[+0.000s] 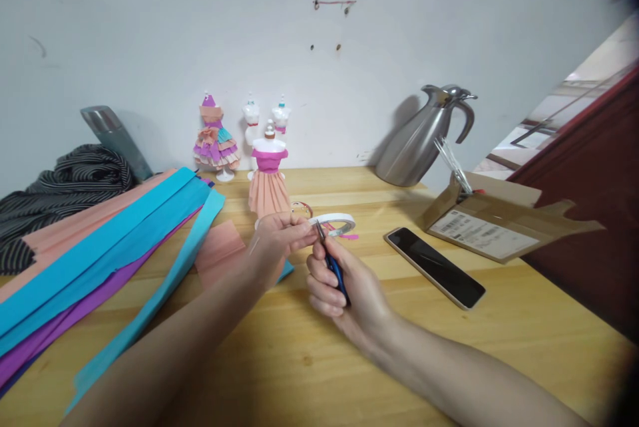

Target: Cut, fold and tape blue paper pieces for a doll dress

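Observation:
My right hand [344, 284] is wrapped around a small cutter with blue handles [336, 274], its metal tip pointing up at a narrow roll of white tape [345, 219]. With fingers pinched at the near left edge of that roll is my left hand [277, 241]. The tip of the cutter lies close to the left fingertips, at the tape; whether the blades meet is too small to tell. Just behind the hands stands a miniature dress form [269, 177] in a magenta top and pleated peach skirt. A piece of peach crepe paper [219, 251] lies beside my left wrist.
Long blue crepe strips [114, 251] cover the left side. Behind are a decorated dress form [215, 138], a grey bottle [117, 138] and striped cloth [84, 174]. On the right are a phone [435, 267], an opened cardboard box [486, 224] and a steel jug [424, 138].

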`<state>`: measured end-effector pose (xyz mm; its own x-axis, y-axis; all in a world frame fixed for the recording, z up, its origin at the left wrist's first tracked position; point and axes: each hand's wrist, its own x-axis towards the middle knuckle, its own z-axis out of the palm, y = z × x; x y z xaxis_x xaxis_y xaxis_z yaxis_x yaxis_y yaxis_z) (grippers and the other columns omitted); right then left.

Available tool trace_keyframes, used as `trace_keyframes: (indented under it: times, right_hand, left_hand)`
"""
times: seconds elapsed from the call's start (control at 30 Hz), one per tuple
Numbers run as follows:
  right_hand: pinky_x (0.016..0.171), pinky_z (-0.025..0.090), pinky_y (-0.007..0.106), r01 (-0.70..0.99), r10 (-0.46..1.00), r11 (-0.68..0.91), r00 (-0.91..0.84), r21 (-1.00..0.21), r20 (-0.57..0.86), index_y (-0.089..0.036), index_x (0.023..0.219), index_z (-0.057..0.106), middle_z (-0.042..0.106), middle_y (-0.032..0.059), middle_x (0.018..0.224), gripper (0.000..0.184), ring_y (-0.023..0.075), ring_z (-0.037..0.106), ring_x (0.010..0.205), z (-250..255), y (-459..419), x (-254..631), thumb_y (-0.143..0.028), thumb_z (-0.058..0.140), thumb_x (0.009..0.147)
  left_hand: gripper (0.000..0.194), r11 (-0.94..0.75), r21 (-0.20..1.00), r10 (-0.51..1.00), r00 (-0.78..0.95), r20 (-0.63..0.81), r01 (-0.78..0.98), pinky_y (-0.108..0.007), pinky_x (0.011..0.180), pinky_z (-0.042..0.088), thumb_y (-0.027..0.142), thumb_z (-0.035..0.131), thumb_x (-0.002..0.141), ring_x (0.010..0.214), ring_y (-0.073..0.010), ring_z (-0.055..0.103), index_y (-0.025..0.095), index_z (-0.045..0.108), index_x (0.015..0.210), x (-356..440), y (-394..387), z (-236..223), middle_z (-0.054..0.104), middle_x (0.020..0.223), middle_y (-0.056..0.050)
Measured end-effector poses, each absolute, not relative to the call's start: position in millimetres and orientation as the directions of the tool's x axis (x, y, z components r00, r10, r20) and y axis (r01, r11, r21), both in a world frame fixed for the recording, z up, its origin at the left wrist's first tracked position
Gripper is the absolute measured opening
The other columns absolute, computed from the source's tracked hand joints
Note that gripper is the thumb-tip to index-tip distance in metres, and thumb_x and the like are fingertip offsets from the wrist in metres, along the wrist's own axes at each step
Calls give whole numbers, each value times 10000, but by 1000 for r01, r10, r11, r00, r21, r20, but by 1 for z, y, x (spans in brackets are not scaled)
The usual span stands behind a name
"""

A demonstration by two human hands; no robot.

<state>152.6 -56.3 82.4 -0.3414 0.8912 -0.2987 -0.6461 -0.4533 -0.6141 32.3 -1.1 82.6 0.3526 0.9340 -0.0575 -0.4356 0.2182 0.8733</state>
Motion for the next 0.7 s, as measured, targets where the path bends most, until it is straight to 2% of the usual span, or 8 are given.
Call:
trace_keyframes:
  times: [0.2, 0.27, 0.33, 0.4, 0.47, 0.57, 0.63, 0.7]
  right_hand:
    - [345, 140, 145, -647, 919, -392, -313, -655, -241, -198, 726, 434, 322, -118, 476, 387, 16, 181, 355, 73, -68, 142, -494, 683, 750]
    - [364, 148, 154, -644, 955, -271, -275, -716, -114, -199, 717, 419, 312, -110, 499, 366, 23, 189, 371, 65, -77, 139, -489, 620, 813]
    - [389, 180, 166, -577, 955, -72, -276, -814, 112, -197, 697, 409, 305, -97, 521, 365, 32, 217, 392, 57, -88, 137, -489, 547, 868]
    - [417, 248, 182, -379, 864, 168, -387, -910, 321, -195, 698, 446, 374, -65, 548, 350, 55, 305, 434, 49, -96, 137, -482, 510, 887]
    - [448, 324, 192, -258, 643, 417, -594, -872, 483, -191, 703, 485, 480, -29, 574, 371, 76, 417, 473, 45, -100, 138, -511, 465, 890]
    - [480, 380, 176, -119, 376, 553, -848, -824, 374, -180, 758, 553, 572, 0, 628, 419, 89, 503, 531, 43, -99, 139, -488, 336, 941]
    - [513, 417, 170, -64, 372, 605, -858, -793, 353, -166, 859, 596, 608, 10, 669, 433, 90, 533, 556, 42, -96, 140, -476, 309, 952]
    - [528, 442, 178, -57, 431, 677, -777, -733, 459, -140, 961, 605, 615, 17, 667, 453, 96, 538, 550, 40, -93, 140, -486, 314, 946]
  left_hand:
    - [266, 288, 844, 893, 445, -66, -453, -292, 792, 508, 273, 795, 626, 703, -178, 686, 119, 579, 623, 33, 4, 74, 676, 646, -57]
    - [270, 292, 846, 895, 439, -77, -447, -292, 814, 501, 274, 788, 638, 764, -193, 699, 126, 562, 640, 35, 6, 69, 675, 664, -57]
    - [264, 274, 870, 899, 429, -81, -410, -301, 843, 492, 275, 773, 652, 837, -208, 703, 133, 549, 656, 37, 7, 63, 680, 704, -60]
    - [244, 216, 926, 891, 450, -58, -309, -308, 839, 490, 272, 744, 673, 856, -209, 697, 138, 540, 660, 42, 6, 54, 674, 739, -57]
    - [215, 93, 984, 862, 507, -4, -150, -294, 807, 489, 239, 711, 686, 841, -191, 679, 145, 525, 637, 49, 2, 42, 660, 776, -46]
    - [165, -82, 994, 796, 605, 20, 75, -261, 725, 491, 170, 648, 702, 769, -147, 639, 150, 508, 617, 56, -4, 25, 649, 831, -33]
    - [132, -60, 986, 778, 627, -53, 158, -239, 674, 502, 145, 610, 709, 725, -125, 632, 152, 499, 638, 58, -6, 20, 651, 860, -32]
    - [103, 20, 976, 754, 638, -158, 219, -215, 585, 507, 159, 577, 732, 641, -95, 634, 152, 490, 679, 56, -6, 21, 656, 1004, -58]
